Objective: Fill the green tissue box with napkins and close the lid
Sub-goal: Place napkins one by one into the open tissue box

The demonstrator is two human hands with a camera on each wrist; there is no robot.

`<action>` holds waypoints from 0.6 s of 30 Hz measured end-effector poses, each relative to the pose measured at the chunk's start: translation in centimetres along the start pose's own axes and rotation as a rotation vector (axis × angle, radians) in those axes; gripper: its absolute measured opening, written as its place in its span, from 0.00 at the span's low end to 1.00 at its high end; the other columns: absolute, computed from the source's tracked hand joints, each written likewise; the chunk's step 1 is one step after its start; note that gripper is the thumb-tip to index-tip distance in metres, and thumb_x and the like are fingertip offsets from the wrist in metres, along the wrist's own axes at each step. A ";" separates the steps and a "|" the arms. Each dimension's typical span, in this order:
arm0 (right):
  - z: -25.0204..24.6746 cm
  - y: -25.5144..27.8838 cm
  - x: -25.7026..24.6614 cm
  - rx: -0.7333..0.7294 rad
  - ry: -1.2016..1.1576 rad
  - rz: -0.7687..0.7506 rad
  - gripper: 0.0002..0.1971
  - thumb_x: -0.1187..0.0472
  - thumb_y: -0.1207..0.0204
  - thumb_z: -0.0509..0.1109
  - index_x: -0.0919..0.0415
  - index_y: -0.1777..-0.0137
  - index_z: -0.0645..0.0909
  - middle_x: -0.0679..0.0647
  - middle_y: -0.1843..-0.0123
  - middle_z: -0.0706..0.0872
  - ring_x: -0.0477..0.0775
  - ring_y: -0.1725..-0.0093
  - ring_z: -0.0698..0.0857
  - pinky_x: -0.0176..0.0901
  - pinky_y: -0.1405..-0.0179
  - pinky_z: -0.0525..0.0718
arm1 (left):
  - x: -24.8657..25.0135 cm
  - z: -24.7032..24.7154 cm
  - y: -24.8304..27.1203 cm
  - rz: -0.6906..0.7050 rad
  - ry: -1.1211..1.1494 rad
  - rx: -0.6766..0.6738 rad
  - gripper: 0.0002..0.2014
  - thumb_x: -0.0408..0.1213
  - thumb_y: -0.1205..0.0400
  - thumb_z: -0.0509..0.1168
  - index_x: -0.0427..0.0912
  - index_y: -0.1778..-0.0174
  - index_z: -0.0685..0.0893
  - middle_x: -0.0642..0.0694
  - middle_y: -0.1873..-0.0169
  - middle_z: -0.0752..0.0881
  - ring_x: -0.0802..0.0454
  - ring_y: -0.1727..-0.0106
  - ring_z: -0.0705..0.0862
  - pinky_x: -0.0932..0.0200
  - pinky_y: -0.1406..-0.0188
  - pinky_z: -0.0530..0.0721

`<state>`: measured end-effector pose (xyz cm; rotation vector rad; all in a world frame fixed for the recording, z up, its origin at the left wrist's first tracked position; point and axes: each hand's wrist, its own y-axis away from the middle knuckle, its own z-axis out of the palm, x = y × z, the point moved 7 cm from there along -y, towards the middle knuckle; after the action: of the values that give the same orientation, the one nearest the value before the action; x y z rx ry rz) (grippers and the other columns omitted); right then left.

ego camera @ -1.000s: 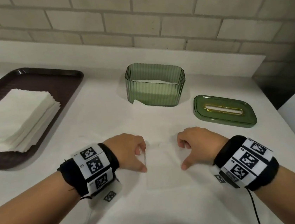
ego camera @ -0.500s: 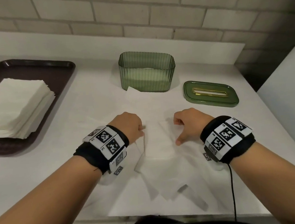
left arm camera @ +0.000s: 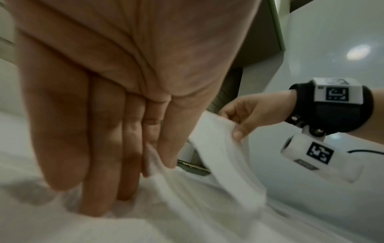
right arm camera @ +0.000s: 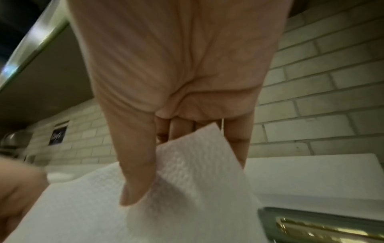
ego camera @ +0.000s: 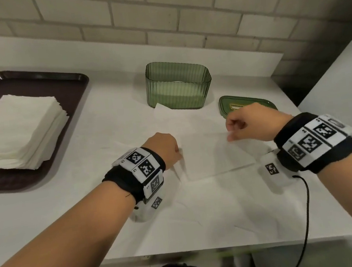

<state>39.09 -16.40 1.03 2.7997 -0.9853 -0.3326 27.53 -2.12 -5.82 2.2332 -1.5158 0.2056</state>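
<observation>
On the table, near the open box, both hands pinch one napkin: left hand, right hand. Apparently folding; next, lower it into the box. Lid lies beside.

Green tissue boxes: one, open-topped
Lids: one, off the box
Trays: one
Napkin stacks: one; sheets too many to count
Held napkins: apparently one
Hands: two, left hand and right hand

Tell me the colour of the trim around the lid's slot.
Gold trim, clearest in the right wrist view.
</observation>
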 end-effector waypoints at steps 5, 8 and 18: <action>-3.7 2.6 -0.4 0.113 -0.172 0.061 0.08 0.56 0.29 0.77 0.48 0.52 0.83 0.46 0.58 0.88 0.46 0.56 0.85 0.38 0.55 0.79 | -0.1 -0.3 0.4 -0.024 0.081 -0.075 0.21 0.49 0.21 0.66 0.42 0.36 0.78 0.44 0.39 0.81 0.46 0.41 0.80 0.59 0.51 0.74; -5.1 4.1 -0.4 0.197 -0.163 0.084 0.07 0.57 0.27 0.75 0.50 0.50 0.85 0.46 0.56 0.88 0.42 0.57 0.83 0.34 0.56 0.78 | 0.3 -1.0 0.5 0.009 0.027 -0.059 0.21 0.49 0.21 0.65 0.40 0.36 0.78 0.43 0.39 0.81 0.45 0.39 0.80 0.58 0.48 0.75; -7.6 8.2 2.2 0.463 -0.340 0.226 0.02 0.57 0.25 0.72 0.51 0.56 0.87 0.48 0.62 0.88 0.44 0.63 0.84 0.36 0.62 0.81 | 3.3 2.0 0.3 0.089 -0.133 -0.279 0.22 0.57 0.24 0.67 0.39 0.51 0.81 0.50 0.69 0.78 0.46 0.46 0.84 0.59 0.56 0.76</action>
<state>37.85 -23.57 9.75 3.0429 -1.6247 -0.6362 28.37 -5.86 -6.37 1.9948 -1.6047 -0.1236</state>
